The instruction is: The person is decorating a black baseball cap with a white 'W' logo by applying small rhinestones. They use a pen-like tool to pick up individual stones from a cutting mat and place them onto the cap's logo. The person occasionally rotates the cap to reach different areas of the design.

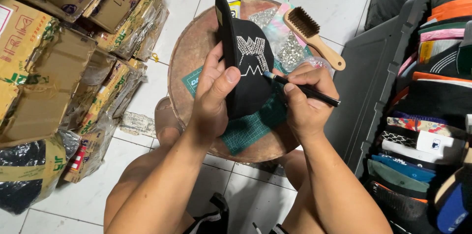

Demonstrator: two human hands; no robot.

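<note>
White floor tiles under a round tabletop [189, 52], where the left hand [212, 97] grips the black cap [246, 74] upright at the centre, right hand [306, 99] pinching a pencil [305, 89] whose tip points left, touching the cap's front.

round stool [189, 49] — green cutting mat [250, 128] | brush [313, 36] | rhinestone bags [287, 49]
</note>
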